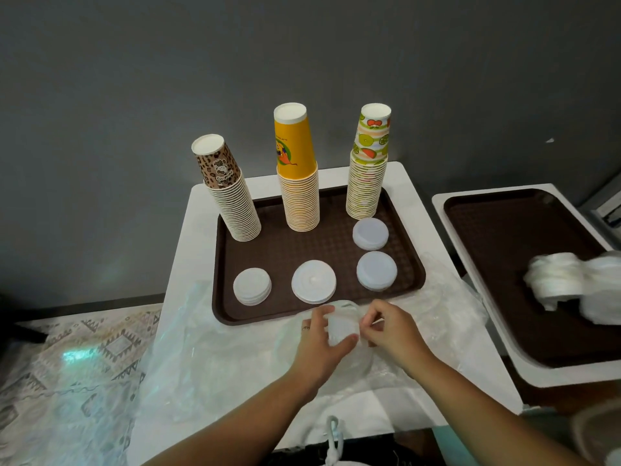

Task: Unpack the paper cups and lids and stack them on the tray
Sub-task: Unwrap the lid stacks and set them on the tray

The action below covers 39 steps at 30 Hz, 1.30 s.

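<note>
A brown tray holds three upside-down cup stacks: leopard-print, yellow and fruit-print. Several short piles of white lids lie on it: front left, front middle, front right and behind that one. Just in front of the tray, my left hand grips a stack of translucent lids still in clear plastic wrap. My right hand pinches the wrap at the stack's right side.
Crumpled clear plastic bags cover the white table in front of the tray. A second brown tray on the right carries wrapped white lid packs. A patterned rug lies on the floor at left.
</note>
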Tool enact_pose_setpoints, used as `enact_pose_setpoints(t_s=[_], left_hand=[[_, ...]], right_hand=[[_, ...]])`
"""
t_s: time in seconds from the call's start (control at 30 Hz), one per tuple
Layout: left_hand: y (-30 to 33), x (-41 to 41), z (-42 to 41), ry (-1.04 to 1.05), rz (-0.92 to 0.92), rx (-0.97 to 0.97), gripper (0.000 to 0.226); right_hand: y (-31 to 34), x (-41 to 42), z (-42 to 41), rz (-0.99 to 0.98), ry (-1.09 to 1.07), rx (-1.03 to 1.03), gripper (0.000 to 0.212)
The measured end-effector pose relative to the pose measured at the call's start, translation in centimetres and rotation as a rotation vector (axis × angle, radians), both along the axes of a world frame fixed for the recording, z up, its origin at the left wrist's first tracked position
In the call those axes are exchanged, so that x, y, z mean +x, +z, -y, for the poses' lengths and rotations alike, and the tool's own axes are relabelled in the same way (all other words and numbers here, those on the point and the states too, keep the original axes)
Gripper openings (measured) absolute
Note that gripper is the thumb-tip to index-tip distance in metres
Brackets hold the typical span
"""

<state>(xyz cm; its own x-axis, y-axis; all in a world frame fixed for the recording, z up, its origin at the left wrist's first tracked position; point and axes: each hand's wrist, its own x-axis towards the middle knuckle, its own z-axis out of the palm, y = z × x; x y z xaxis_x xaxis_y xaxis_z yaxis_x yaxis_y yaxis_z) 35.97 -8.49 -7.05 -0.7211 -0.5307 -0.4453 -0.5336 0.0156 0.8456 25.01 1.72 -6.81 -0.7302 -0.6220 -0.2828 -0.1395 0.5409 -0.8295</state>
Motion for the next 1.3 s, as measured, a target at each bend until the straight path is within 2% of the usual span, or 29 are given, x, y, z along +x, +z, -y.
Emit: enact_pose_setpoints(t_s=[0.2, 0.4, 0.47, 0.57, 0.73, 0.93, 1.03, 1.13, 1.23, 1.3], left_hand=[[-0.4, 0.0, -0.4, -0.013, -0.020, -0.078, 0.078], [-0.4, -0.3, -0.5, 0.037, -0.016, -0.074, 0.079], [-0.4, -0.4, -0.3, 0.032, -0.001, -0.067, 0.079], [-0.2, -0.4, 0.1, -0.006, 0.010, -0.088, 0.081], [0.8, 0.0, 0.9, -0.050, -0.007, -0.199, 0.078], [2.6, 0.6, 1.7, -0.031, -0.105, -0.291, 0.068], [4.1, 0.5, 2.1, -0.006, -0.181, -0.299, 0.066], [5.1, 0.0, 2.8, 0.053, -0.264, -0.314, 0.070], [5.8, -0.6, 3.6, 0.092, -0.323, -0.347, 0.074], [6.2, -1.0, 3.9, 0.095, -0.347, -0.385, 0.076]], right_hand=[[-0.9, 0.8, 0.4, -0.140, 0.163, 0.077, 0.028], [-2.5, 0.5, 0.4, -0.259, 0.252, 0.269, 0.016], [-3.2, 0.6, 0.3, -0.251, 0.280, 0.317, 0.023], [-3.8, 0.6, 0.1, -0.228, 0.291, 0.303, 0.038], [-3.8, 0.4, 0.0, -0.257, 0.308, 0.318, 0.042], [-3.9, 0.3, 0.1, -0.306, 0.280, 0.308, 0.026], [-3.7, 0.3, 0.1, -0.346, 0.355, 0.320, 0.025], [-3.2, 0.5, -0.1, -0.423, 0.392, 0.324, 0.010], [-3.5, 0.4, -0.4, -0.440, 0.390, 0.321, 0.015], [-3.3, 0.3, -0.4, -0.481, 0.277, 0.263, 0.019]])
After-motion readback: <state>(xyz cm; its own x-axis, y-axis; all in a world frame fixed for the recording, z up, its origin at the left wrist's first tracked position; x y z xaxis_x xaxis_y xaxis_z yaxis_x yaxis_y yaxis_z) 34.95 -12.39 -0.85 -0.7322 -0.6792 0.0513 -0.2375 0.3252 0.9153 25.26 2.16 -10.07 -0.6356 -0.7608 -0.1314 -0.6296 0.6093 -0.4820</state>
